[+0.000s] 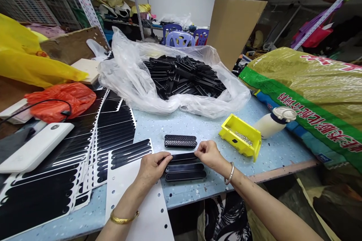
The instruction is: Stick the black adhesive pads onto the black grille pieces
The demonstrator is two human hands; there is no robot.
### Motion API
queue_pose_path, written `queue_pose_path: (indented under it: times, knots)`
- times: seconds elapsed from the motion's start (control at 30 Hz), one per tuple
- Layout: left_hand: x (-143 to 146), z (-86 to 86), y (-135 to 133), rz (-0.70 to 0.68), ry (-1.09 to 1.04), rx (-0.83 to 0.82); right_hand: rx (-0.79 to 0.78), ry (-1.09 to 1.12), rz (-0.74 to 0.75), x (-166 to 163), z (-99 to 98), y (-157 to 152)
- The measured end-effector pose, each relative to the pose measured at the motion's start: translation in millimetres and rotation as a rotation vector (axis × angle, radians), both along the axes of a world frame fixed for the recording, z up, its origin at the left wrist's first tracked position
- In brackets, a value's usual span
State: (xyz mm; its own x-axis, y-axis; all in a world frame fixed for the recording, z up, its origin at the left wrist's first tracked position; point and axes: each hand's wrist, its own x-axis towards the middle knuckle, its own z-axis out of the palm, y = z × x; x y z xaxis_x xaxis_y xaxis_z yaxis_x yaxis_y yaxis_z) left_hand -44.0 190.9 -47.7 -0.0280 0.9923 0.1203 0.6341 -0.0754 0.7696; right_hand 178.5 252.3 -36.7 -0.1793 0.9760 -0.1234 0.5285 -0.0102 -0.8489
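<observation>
I see my left hand and my right hand low and near the front edge of the blue surface. Both hands are on the same top black strip. The left hand has its fingers curled in and pinches the left end. The right hand pinches the right end with its fingertips, and the other fingers are bent close. The strip lies flat between the two hands.

Just under it lie two more black strips, side by side and touching. A little farther from me are the black grid pieces, just beside the top strip but apart from it.

To the right is a yellow box with small shiny bits inside. Next to it a white bottle lies on its side. Behind that is a big green and yellow sack.

Farther back sits a clear bag full of black parts.

To the left are sticker sheets with long black shapes, piled up. A white sheet with holes lies under my left wrist. Far left I see a white flat box and an orange bag.
</observation>
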Motion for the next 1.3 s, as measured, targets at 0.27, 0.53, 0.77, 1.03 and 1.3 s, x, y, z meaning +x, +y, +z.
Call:
queue_pose_path:
  times: [0.27, 0.53, 0.77, 1.03, 1.3]
  knots:
    - [-0.6, 1.5, 0.0, -0.008, -0.014, -0.042, 0.003, 0.001, 0.001, 1.0, 0.6, -2.5]
    - [-0.6, -0.9, -0.4, -0.006, -0.017, -0.035, -0.027, 0.032, 0.040, 3.4, 2.2, -0.1]
    - [-1.2, -3.6, 0.3, -0.005, -0.020, -0.011, 0.017, -0.055, 0.035, 0.2, 0.4, -3.3]
    - [-1.4, -2.0, 0.8, -0.003, -0.002, -0.020, 0.071, -0.159, 0.043, 1.0, -0.1, -5.3]
    - [-1.5, -0.9, 0.8, -0.007, 0.000, -0.029, 0.019, -0.113, 0.030, 0.4, 0.2, -2.4]
